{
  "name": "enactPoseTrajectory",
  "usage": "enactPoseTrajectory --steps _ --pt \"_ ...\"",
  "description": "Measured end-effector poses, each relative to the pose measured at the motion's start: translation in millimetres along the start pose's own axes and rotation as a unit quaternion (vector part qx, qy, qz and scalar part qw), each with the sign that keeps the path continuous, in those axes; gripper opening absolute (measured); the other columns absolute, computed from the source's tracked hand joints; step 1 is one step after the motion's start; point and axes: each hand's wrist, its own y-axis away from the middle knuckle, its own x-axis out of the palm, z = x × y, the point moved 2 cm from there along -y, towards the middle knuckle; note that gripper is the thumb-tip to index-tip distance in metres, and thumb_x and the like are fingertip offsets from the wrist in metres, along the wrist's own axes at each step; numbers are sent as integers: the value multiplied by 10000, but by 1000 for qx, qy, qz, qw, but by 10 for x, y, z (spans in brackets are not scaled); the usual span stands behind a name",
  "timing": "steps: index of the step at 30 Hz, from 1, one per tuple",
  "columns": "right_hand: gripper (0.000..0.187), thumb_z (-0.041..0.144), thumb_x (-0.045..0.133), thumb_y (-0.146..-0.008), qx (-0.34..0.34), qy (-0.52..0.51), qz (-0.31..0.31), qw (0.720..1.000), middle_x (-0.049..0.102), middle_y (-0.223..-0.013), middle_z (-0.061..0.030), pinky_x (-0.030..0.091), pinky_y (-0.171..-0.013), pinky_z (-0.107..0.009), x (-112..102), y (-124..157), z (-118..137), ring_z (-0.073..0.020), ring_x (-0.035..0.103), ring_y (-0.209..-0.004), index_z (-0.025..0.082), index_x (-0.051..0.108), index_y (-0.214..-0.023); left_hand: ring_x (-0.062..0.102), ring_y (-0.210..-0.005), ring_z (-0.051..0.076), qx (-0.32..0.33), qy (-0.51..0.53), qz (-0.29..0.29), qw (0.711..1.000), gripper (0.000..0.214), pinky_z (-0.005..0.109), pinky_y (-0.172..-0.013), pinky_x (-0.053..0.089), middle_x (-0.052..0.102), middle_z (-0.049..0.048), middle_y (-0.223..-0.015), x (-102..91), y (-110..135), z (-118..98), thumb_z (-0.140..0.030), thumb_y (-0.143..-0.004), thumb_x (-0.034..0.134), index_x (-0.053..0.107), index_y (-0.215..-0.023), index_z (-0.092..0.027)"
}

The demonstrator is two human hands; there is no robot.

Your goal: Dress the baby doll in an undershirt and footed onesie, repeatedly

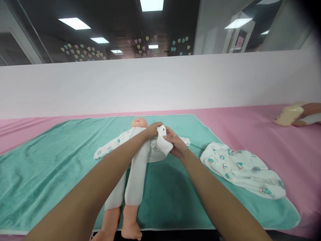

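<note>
1. Bare forearms [210,190], nearest, reaching over and beside the doll [137,185].
2. Green blanket [50,164], spread beneath the doll, which lies face-up.
3. Patterned cloth [242,167], rumpled, right of the doll as viewed.
4. White cloth [163,144], at the doll's torso, grasped by left hand [152,130] and right hand [177,144].

No text, label, brand or number can be read. Faint marks on the bottle [289,115] at the right edge are too small to make out. The small green prints on the sleeve [112,147] and on the bundled cloth [242,169] are too small to tell whether they include lettering, and so is the pink panel [239,43] behind the glass.
</note>
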Motion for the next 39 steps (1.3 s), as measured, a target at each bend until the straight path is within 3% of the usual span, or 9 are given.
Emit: enactPoseTrajectory --steps 5,8,13,16,21,28,33,36,39 --pt "516 231 695 -683 113 -16 135 984 475 -1300 -31 486 -817 -285 280 89 -55 -164 562 -1021 281 536 -1171 569 -632 140 -8 72 -50 996 149 246 -581 449 626 -7 -672 -371 164 100 -214 -687 473 598 -762 -186" --pt "469 228 691 -704 110 -15 179 978 467 -1327 -69 421 -945 -337 330 78 -89 -204 440 -1217 245 559 -1154 546 -621 140 -9 86 -74 993 126 255 -581 440 610 -5 -660 -567 342 190 -193 -624 513 578 -730 -174" --pt "278 301 634 -766 13 119 27 992 597 -1136 -83 427 -898 -365 149 -35 -259 -204 531 -1083 217 594 -1028 537 -704 166 -16 38 -82 996 91 289 -664 440 594 6 -712 -798 617 434 -157 -587 500 541 -667 -173" --pt "299 375 616 -771 -28 290 -24 956 606 -1066 -76 440 -851 -379 98 -52 -367 -206 552 -997 210 598 -1019 531 -736 172 -70 -51 -126 988 102 294 -706 424 579 18 -743 -870 784 625 -121 -614 450 524 -637 -187" --pt "494 455 615 -773 -123 469 44 874 461 -1316 -72 284 -1054 -422 278 14 -418 -235 374 -1243 244 532 -1213 560 -789 178 -135 -92 -119 979 136 289 -728 426 595 27 -873 -768 1182 788 -234 -752 439 569 -789 -217" --pt "695 580 585 -747 -152 566 159 794 326 -1445 -85 225 -1090 -423 478 108 -328 -268 262 -1325 218 432 -1321 597 -767 198 -294 105 -56 948 532 291 -601 471 582 66 -1010 -460 1854 693 -616 -804 380 454 -1133 -204" --pt "234 391 521 -857 -185 638 92 742 576 -1011 -73 400 -822 -352 542 138 -248 -203 498 -952 195 584 -968 595 -934 223 -242 170 -17 955 746 324 -782 485 530 87 -1202 -369 2267 483 -559 -747 556 268 -1366 -257" --pt "164 258 419 -905 -185 629 77 751 539 -828 -33 376 -683 -297 608 150 -246 -160 477 -786 193 527 -799 602 -956 221 -255 212 -38 943 710 336 -798 492 543 60 -1221 -326 2335 371 -536 -788 514 227 -1397 -309" --pt "188 279 424 -908 -174 546 38 819 464 -731 8 352 -628 -264 644 163 -216 -128 429 -687 199 450 -739 557 -1071 232 -237 162 -124 950 535 358 -906 441 540 40 -1265 -315 2230 283 -508 -852 408 374 -1337 -284"
